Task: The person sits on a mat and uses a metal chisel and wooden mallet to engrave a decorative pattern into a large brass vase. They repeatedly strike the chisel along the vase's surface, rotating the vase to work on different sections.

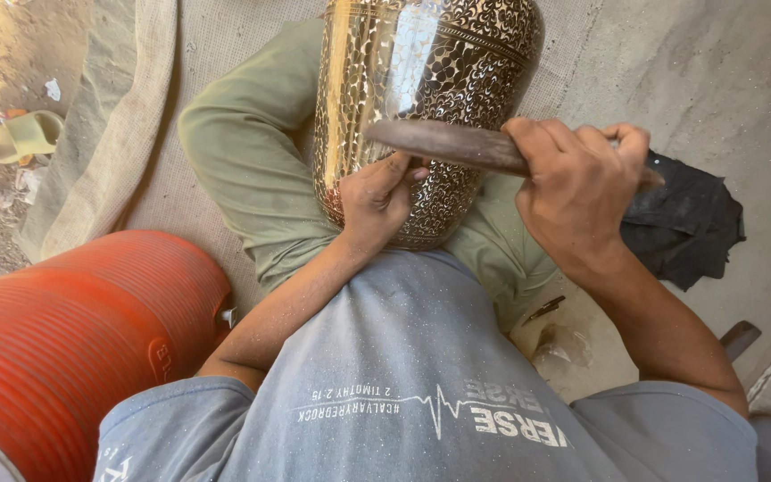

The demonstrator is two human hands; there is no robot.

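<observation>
Engraved brass vase (430,98), left hand (375,201) steadying, right hand (577,192) gripping wooden tool (448,143)

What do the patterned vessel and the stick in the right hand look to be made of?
The vessel looks like polished brass-coloured metal: mirror glare and a fine engraved dark pattern. The stick in the right hand looks like dark, worn wood, matte and smooth; it could be something else. The left hand presses against the vessel.
</observation>
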